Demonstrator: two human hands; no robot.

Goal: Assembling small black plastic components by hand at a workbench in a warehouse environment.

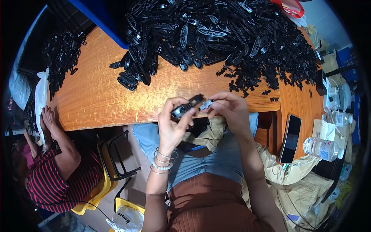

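Observation:
My left hand [173,120] is closed round a long black plastic part [187,107], held tilted over the table's front edge. Close to its right end, my right hand [231,110] pinches a small pale grey or clear piece [205,104] between thumb and fingers. Whether the two pieces touch I cannot tell. Beyond my hands lies a large heap of similar long black plastic parts [185,34]. To its right spreads a pile of much smaller black pieces [266,69].
A blue bin [102,19] stands at the far left of the wooden table [96,96]. On the right are a phone [290,139] and clear plastic bottles [322,149]. A co-worker in a striped top [65,178] sits at the left. An open paper bag [214,133] rests on my lap.

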